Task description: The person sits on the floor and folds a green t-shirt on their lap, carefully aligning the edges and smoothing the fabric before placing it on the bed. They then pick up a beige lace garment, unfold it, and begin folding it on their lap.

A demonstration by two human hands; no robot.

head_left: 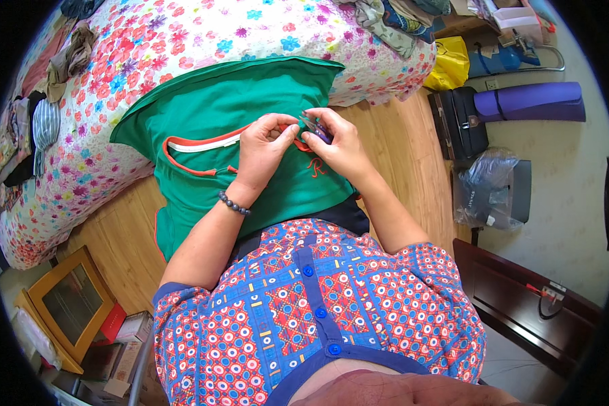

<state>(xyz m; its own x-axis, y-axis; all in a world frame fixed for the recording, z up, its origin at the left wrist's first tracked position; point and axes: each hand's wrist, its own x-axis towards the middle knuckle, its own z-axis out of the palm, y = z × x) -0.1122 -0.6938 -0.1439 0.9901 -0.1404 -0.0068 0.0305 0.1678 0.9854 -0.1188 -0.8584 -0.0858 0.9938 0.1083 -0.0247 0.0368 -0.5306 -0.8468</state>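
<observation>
A green shirt [210,105] with orange neck trim [171,157] lies spread over my lap and up against the bed's edge. My left hand [264,147] is closed in a pinch on the orange trim, above the shirt's front. Just beside it, my right hand [340,143] holds small scissors [316,126] with dark purple handles, their metal tips pointing up and left toward the pinched trim. Fingers partly cover the blades and the trim between the hands. A short orange end of trim hangs loose left of my left wrist. Orange stitching [316,168] shows below the right hand.
Ahead stands a bed [250,30] with a flowered cover and heaped clothes [45,128] at its left. To the right are a black case [459,122], a rolled purple mat [531,101] and a yellow bag [450,62]. A framed panel [71,304] leans at lower left.
</observation>
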